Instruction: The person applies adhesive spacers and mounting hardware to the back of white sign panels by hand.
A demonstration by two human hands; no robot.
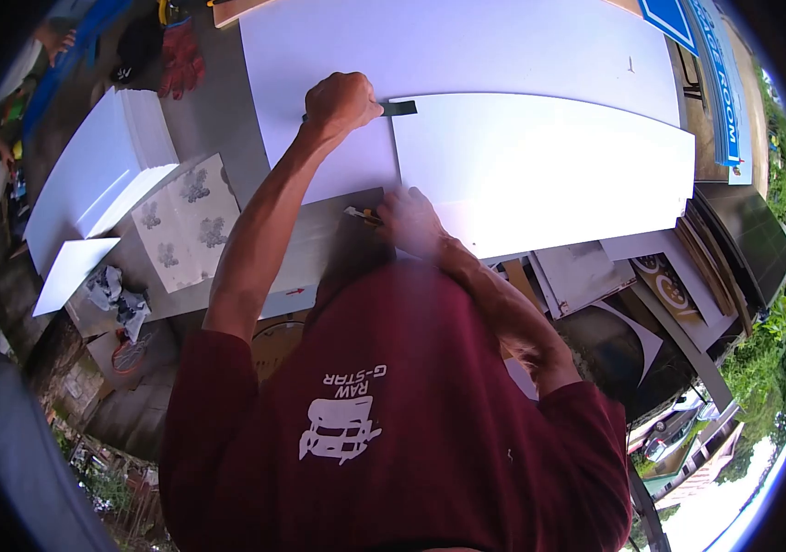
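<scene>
White sheet (540, 175) flat, dark strip (400, 109) at corner

White sheet (549, 175) in harsh glare

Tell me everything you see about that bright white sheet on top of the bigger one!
The bright white sheet is smooth, plain, stiff-looking, perhaps plastic or card. It lies flat, partly over the larger white sheet. A dark strip in the left hand crosses its far-left corner; the right hand is at its left edge, where glare blurs any touch.
</scene>
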